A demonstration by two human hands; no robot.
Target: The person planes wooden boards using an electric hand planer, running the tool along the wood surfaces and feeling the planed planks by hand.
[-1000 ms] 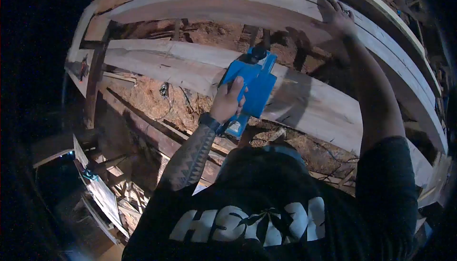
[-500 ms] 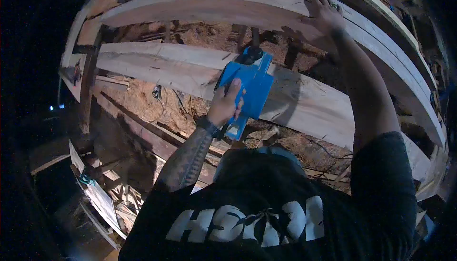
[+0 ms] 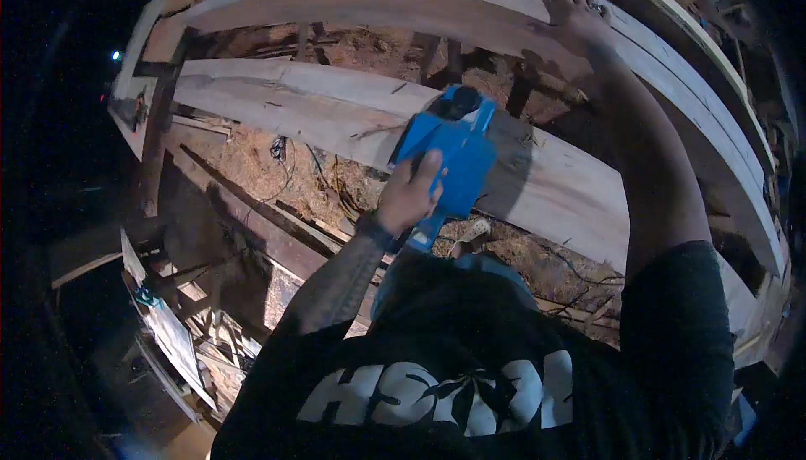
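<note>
black T-shirt: wearer's own chest, bottom of view, pale upside-down lettering point(image 3: 437, 397) across it.
left hand: point(image 3: 411, 196) wrapped around the rear part of the planer, thumb up along its body; dark wristband point(image 3: 370, 227) on the wrist.
blue handheld power planer: point(image 3: 460, 158) mid-view, over the middle plank; underside hidden, contact can't be told.
planer long axis: slants from lower left, near wearer, to upper right; runs across the plank.
planer pointing: black knob point(image 3: 458, 101) end faces away from wearer.
middle plank: point(image 3: 579, 196) pale, long, runs upper left to lower right.
wood shavings: point(image 3: 239, 162) spread below the plank; dark cable point(image 3: 579, 269) on them, right side.
right hand: point(image 3: 579, 22) fingers spread, holding nothing, resting on the far board.
far board: point(image 3: 361, 2) pale, long, beyond the middle plank.
</note>
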